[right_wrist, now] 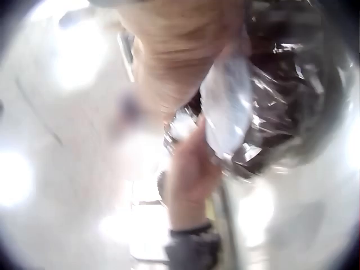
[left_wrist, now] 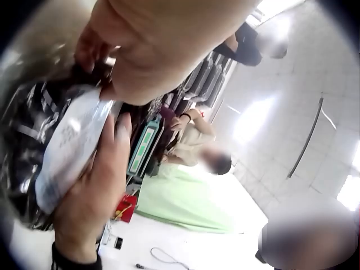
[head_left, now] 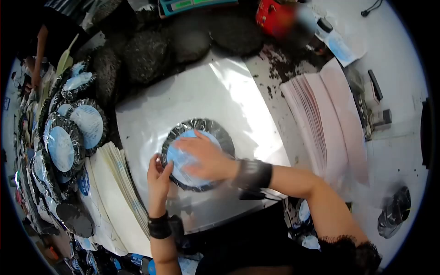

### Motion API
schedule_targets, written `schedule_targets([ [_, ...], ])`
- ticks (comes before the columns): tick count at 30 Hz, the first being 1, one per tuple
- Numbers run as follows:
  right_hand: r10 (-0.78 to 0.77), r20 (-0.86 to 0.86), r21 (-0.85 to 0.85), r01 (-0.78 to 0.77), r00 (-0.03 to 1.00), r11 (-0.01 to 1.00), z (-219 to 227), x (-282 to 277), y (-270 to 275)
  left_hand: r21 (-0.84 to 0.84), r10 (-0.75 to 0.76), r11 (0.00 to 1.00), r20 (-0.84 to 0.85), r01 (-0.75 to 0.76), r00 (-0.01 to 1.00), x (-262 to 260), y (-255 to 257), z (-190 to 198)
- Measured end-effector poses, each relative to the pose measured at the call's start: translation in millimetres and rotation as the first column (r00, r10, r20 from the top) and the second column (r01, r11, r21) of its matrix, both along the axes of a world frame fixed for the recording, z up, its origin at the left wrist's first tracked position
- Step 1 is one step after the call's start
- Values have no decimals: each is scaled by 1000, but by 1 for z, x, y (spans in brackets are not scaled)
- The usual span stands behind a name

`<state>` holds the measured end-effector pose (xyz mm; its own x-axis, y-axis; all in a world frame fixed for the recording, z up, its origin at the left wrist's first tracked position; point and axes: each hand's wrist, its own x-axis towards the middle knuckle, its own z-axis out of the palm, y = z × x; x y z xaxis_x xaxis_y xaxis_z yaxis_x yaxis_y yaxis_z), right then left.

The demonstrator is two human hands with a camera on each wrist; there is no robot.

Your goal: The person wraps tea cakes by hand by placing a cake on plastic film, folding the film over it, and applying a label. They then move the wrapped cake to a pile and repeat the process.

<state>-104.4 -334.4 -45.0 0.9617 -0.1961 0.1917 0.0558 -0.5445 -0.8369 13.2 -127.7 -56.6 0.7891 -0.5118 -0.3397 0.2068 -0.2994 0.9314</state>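
A round dark disc in clear plastic wrap (head_left: 227, 143) lies on the shiny metal sheet (head_left: 183, 98), with a round blue-and-white label (head_left: 206, 137) on its top. The right hand (head_left: 206, 158) lies flat across the label with its fingers extended, blurred by motion. At the disc's left edge the left hand (head_left: 160, 176) touches the wrap, fingers slightly bent and thumb near the label. In the left wrist view, the label (left_wrist: 73, 143) sits between the left hand (left_wrist: 152, 50) and the right hand (left_wrist: 93, 197). The right wrist view shows the wrapped disc (right_wrist: 281, 107) blurred.
Stacked wrapped discs with labels (head_left: 62, 149) stand at the left, beside a pile of pale sheets (head_left: 110, 183). Pink sheets (head_left: 316, 119) lie at the right. Unwrapped dark discs (head_left: 146, 55), a teal scale (head_left: 197, 5) and a red object (head_left: 272, 18) are at the back.
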Motion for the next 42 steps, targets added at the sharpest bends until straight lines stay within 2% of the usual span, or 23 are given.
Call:
schedule_targets([
  [1,-17,8,287,14,1000,958,-4,-3,-20,27,-140,989,-197,148,970,15,11,11],
  [3,-377,74,-81,383,923,920,2,15,-96,-46,-62,998,-347,49,936,20,21,26],
  [5,-440,293,-541,527,849,655,-9,56,-199,-95,53,992,-292,-84,955,32,33,44],
  [7,-638,43,-785,421,769,454,0,94,-265,-229,292,919,-151,-321,944,62,50,52],
  [9,-730,-128,-826,335,671,453,-15,128,-306,-321,385,887,116,-332,916,112,90,75],
  [11,-758,-34,-886,331,652,325,-38,151,-335,-572,444,740,21,-353,896,160,131,104],
  [13,-753,76,-911,353,653,214,-49,144,-327,-534,489,738,4,-412,872,139,121,112],
  [15,-694,239,-903,418,679,99,-43,121,-302,-313,276,929,242,-195,930,85,89,101],
  [18,-540,198,-801,453,818,391,1,30,-108,-122,175,982,280,-146,944,32,68,21],
  [19,-477,19,-899,224,879,376,-7,-2,-50,-67,87,995,346,-68,934,11,52,12],
  [21,-279,-188,-732,55,942,679,28,-40,22,-40,-57,996,343,75,937,-25,24,0],
  [23,-261,-18,-604,198,965,772,49,-46,3,-4,-80,996,491,94,867,-32,12,-15],
  [25,-249,293,-506,371,923,779,47,-41,-54,-227,108,973,356,-26,928,-30,-2,-28],
  [26,-388,175,-143,413,905,899,36,-35,-63,-335,193,937,266,-97,944,-31,-10,-30],
  [28,-480,39,192,465,877,864,-23,-27,-66,-247,137,967,309,-59,941,-35,-34,-11],
  [29,-492,71,152,479,867,865,-56,-20,-49,-206,115,978,336,-46,935,-31,-48,1],
  [31,-561,35,306,526,827,794,-37,-21,-15,-105,106,992,375,-72,921,-25,-56,0],
  [33,-492,-87,237,497,866,834,-17,-30,-35,-62,119,993,445,-102,887,-31,-54,-3],
  [34,-490,66,-57,493,869,868,3,-32,-39,-35,116,993,471,-112,875,-29,-54,-2],
  [37,66,151,-487,16,986,873,37,-3,-7,44,74,991,594,-124,801,-26,-55,9],
  [38,127,-56,-565,-136,990,814,5,4,-1,83,28,990,673,-113,739,-22,-44,16],
  [40,98,42,-512,-63,994,857,-2,4,1,135,-80,990,784,-44,616,-10,7,34],
  [42,110,46,-521,-70,993,851,-9,1,3,477,-531,844,678,245,508,-4,83,56],
])
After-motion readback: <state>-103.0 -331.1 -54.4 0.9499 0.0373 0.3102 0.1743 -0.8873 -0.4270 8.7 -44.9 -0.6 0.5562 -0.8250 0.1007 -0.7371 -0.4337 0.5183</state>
